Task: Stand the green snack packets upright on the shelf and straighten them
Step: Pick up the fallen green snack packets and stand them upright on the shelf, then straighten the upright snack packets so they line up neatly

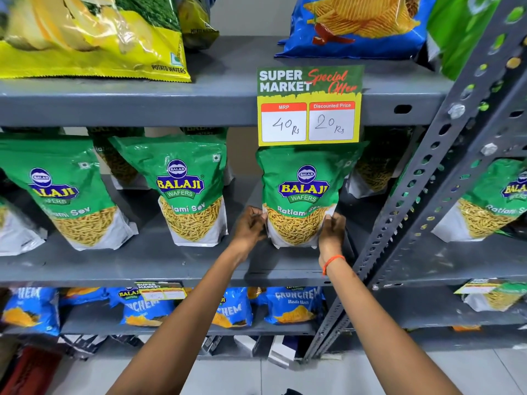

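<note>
A green snack packet (302, 192) stands upright on the grey middle shelf (159, 260), under a price card. My left hand (251, 226) grips its lower left edge and my right hand (332, 229) grips its lower right edge. Two more green packets stand in the front row to the left: one in the middle (188, 189) and one leaning left (68, 195). Behind them, further green packets (376, 166) sit in a back row, partly hidden. Another green packet (490, 203) stands in the neighbouring bay to the right.
A yellow-green price card (309, 106) hangs from the upper shelf edge. A perforated grey upright (445, 166) slants just right of my right hand. Yellow and blue chip bags (356, 24) lie on the shelf above; blue packets (293, 303) fill the shelf below.
</note>
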Available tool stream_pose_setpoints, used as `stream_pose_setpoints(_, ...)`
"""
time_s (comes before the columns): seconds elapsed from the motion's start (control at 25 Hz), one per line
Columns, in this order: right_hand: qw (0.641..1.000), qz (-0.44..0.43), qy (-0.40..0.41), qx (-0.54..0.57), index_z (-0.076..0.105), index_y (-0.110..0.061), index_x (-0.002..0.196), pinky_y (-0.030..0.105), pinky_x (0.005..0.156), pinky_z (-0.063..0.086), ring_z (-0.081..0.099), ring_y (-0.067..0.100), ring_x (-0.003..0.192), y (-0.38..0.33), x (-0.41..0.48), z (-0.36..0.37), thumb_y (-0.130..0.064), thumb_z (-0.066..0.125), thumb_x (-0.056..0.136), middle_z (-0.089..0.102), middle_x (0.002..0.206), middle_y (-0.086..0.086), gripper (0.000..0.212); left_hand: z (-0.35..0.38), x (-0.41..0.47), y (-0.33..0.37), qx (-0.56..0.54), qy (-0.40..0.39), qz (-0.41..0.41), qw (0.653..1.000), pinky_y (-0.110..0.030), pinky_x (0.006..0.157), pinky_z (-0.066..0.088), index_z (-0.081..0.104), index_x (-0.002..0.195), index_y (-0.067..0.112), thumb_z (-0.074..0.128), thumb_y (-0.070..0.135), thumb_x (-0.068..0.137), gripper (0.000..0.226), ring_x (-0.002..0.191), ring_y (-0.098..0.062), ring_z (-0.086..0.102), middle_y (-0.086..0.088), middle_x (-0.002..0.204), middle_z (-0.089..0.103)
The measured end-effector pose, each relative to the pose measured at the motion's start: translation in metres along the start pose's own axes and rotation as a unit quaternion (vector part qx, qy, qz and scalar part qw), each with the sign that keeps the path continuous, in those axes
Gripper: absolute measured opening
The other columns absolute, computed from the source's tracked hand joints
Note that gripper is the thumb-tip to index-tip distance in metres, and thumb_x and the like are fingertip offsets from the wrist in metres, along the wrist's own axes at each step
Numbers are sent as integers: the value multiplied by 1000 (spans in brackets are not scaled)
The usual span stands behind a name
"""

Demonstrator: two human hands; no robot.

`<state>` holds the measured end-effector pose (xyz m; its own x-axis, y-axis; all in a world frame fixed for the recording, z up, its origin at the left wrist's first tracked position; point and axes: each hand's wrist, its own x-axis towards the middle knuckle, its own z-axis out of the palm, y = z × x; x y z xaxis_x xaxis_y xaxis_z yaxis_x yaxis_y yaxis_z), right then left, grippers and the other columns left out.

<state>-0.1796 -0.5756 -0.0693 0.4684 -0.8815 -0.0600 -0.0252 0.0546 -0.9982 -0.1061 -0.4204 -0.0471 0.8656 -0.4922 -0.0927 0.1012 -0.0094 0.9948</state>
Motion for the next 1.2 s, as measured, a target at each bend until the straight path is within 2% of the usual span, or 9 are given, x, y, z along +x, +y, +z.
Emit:
stream_pose_setpoints(0.16,1000,4,-24,-5,44,-3,99,37,81,40,48,21,90,-5,-1,2,-13,36,96,52,89,10,13,1,-2,1,3,16,3,1000,-15,57,56,44,77,19,41,14,98,22,78,-9,59,1,85,59)
stream_pose_setpoints(0.32,1000,-11,-17,-1,43,11,105,31,76,37,45,20,86,-2,-2,1,-8,34,96,47,91,12,22,4,-5,-2,11,30,2,999,-29,73,55,43,79,20,41,16,98,19,86,-13,61,-1,90,59)
stream_pose_setpoints(0.48,1000,-5,-13,12,41,-1,92,25,64,32,44,19,83,-2,-5,3,-8,36,96,47,89,13,10,5,-10,-3,25,39,7,999,-21,65,57,42,81,21,40,16,99,19,82,-12,60,0,88,58)
stream_pose_setpoints(0.64,999,15,-34,10,39,-9,95,29,76,36,48,23,87,-1,-8,2,-10,35,96,51,94,17,5,5,-12,-1,28,43,9,999,-26,69,55,40,83,19,39,15,99,17,82,-15,58,-2,87,56)
stream_pose_setpoints(0.72,999,13,-31,-1,43,-4,118,34,89,40,53,28,108,-3,-16,2,-16,34,98,55,120,19,25,5,-12,-1,48,44,14,998,-39,78,52,44,89,14,40,14,98,10,88,-21,57,-9,94,58)
stream_pose_setpoints(0.76,1000,-7,-26,-9,36,-6,132,31,99,37,48,27,122,-6,-23,4,-17,33,99,47,138,16,36,3,-12,-2,78,51,20,995,-46,87,50,47,97,10,41,15,98,8,94,-26,56,-16,102,59)
stream_pose_setpoints(0.84,997,-73,-12,-20,21,-11,145,21,108,25,31,23,139,-13,-41,9,-17,33,99,26,154,11,48,-5,-13,-4,155,64,46,985,-49,95,45,50,111,2,43,15,98,20,104,-33,57,-23,115,60)
stream_pose_setpoints(1.0,978,-207,16,-27,15,-6,145,38,121,14,11,20,146,-28,-83,34,-11,36,97,11,157,7,52,-20,-22,13,206,54,139,967,-40,93,46,52,117,0,43,7,96,24,108,-32,59,-19,117,62)
stream_pose_setpoints(1.2,918,-393,-9,-53,18,-18,143,32,121,11,10,11,145,-43,-134,88,-18,32,95,14,152,2,50,-64,-48,34,216,103,287,927,-19,85,47,56,114,5,47,10,94,22,97,-7,64,-4,111,68)
